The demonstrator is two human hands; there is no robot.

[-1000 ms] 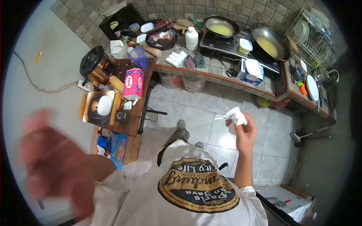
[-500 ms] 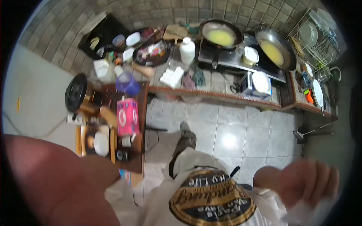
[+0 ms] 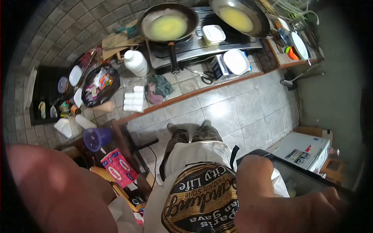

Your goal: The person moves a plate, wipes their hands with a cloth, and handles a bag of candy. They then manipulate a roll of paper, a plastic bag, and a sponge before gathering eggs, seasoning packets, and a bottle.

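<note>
A large, blurred shape of my left hand (image 3: pixel 58 186) fills the lower left, close to the camera; its fingers cannot be told apart. Low on the right is my right hand (image 3: pixel 287 209), its fingers curled in at the dark frame edge; what they hold, if anything, is hidden. Neither touches anything on the counter. A pink printed pack (image 3: pixel 119 168) lies nearest my left hand, with a purple container (image 3: pixel 97 139) behind it. On the stove, a frying pan (image 3: pixel 168 28) and a wok (image 3: pixel 236 18) contain yellow stuff. A lidded tub (image 3: pixel 213 34) stands between them.
Along the counter (image 3: pixel 186 85) are a white bottle (image 3: pixel 136 63), a black bag (image 3: pixel 101 84), white rolls (image 3: pixel 133 99), a cloth (image 3: pixel 159 89), scissors (image 3: pixel 206 76) and a boxed item (image 3: pixel 220 66). A white appliance (image 3: pixel 301 149) stands at right, a broom (image 3: pixel 291 79) behind it.
The view has turned and come nearer the counter; the white appliance has come into view at right. My right hand appears larger and lower. Both feet now show.
</note>
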